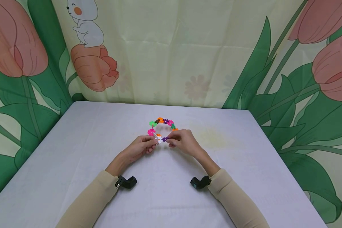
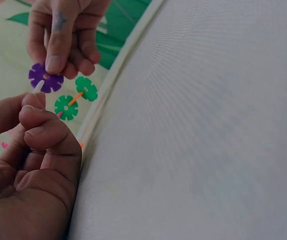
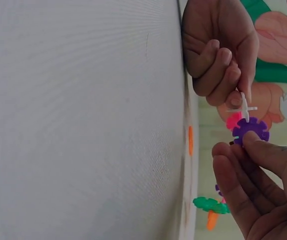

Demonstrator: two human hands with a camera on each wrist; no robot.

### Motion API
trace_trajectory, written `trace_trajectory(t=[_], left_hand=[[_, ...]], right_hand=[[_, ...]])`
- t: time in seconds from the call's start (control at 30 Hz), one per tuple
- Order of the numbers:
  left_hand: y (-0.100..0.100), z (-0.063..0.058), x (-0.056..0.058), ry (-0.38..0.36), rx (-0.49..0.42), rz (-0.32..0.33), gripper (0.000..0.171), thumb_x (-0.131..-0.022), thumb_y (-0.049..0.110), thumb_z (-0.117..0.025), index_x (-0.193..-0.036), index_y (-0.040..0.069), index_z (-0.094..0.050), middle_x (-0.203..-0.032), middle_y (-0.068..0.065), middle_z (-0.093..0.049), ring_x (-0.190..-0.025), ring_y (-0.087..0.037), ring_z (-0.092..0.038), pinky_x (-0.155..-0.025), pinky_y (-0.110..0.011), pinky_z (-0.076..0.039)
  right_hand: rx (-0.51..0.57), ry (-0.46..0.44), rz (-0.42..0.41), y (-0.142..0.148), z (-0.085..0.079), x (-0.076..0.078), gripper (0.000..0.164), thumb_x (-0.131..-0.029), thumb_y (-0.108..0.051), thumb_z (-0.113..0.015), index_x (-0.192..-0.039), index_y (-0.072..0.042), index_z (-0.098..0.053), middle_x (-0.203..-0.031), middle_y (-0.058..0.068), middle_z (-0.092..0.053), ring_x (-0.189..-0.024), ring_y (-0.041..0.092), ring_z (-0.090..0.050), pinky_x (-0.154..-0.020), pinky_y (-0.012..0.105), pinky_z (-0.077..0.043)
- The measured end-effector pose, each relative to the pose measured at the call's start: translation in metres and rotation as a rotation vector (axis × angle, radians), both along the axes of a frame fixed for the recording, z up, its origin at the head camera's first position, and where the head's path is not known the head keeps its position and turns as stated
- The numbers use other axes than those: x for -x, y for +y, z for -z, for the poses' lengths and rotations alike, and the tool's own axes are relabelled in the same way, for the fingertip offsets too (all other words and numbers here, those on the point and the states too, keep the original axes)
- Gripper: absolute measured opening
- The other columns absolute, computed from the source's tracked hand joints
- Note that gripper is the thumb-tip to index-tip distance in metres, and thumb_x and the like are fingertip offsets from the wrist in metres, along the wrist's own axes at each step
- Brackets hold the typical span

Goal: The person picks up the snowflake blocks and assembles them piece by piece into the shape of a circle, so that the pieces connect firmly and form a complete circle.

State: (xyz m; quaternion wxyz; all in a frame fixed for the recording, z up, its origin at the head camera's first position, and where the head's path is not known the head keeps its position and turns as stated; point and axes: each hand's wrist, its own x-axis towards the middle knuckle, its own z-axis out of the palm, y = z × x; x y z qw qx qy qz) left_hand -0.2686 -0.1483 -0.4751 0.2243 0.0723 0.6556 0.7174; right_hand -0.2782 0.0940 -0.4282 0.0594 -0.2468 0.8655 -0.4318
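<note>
Over the middle of the table, the left hand (image 1: 141,147) pinches a white notched snowflake disc (image 1: 159,138) between thumb and fingers. From the right, the right hand (image 1: 183,142) pinches a purple snowflake disc (image 1: 164,139). In the right wrist view the white disc (image 3: 245,109) stands edge-on and its edge meets the purple disc (image 3: 251,131); whether they are locked together I cannot tell. Behind the hands curves a chain of linked discs, including a pink disc (image 1: 151,132), a light green disc (image 1: 152,123) and an orange disc (image 1: 160,120). The right fingers hide part of its right end.
A white cloth covers the table (image 1: 165,196), with a faint yellowish stain (image 1: 216,136) right of the hands. An orange disc (image 3: 190,140) lies edge-on near the tabletop. Behind the table hangs a curtain (image 1: 171,63) printed with tulips and a white animal.
</note>
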Motion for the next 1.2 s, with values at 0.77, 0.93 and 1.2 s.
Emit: trace_trajectory(t=[0.77, 0.93, 1.2], left_hand=[[-0.0012, 0.0006, -0.0009, 0.014, 0.011, 0.01, 0.016, -0.108, 0.016, -0.061, -0.098, 0.006, -0.069, -0.078, 0.005, -0.06, -0.068, -0.007, -0.05, -0.06, -0.02, -0.042], [-0.0015, 0.0006, -0.001, 0.02, 0.029, 0.019, 0.017, -0.107, 0.017, -0.062, -0.101, 0.003, -0.069, -0.078, 0.006, -0.06, -0.067, -0.007, -0.05, -0.06, -0.02, -0.041], [-0.0001, 0.0002, -0.0005, 0.019, 0.014, -0.002, 0.017, -0.109, 0.018, -0.06, -0.101, 0.004, -0.067, -0.079, 0.005, -0.06, -0.068, -0.007, -0.05, -0.06, -0.019, -0.041]], right_hand=[[0.038, 0.04, -0.049, -0.0041, 0.0041, -0.0033, 0.009, -0.095, -0.004, -0.077, -0.098, 0.004, -0.078, -0.09, 0.02, -0.079, -0.073, 0.025, -0.077, -0.07, 0.022, -0.061], [0.036, 0.065, -0.056, -0.005, 0.0052, -0.0042, 0.006, -0.094, -0.003, -0.077, -0.095, 0.003, -0.078, -0.088, 0.019, -0.079, -0.073, 0.027, -0.077, -0.069, 0.021, -0.061], [0.021, 0.17, -0.019, -0.0084, 0.0086, -0.0051, 0.007, -0.094, -0.005, -0.079, -0.093, 0.002, -0.079, -0.084, 0.015, -0.079, -0.068, 0.018, -0.073, -0.066, 0.018, -0.056]])
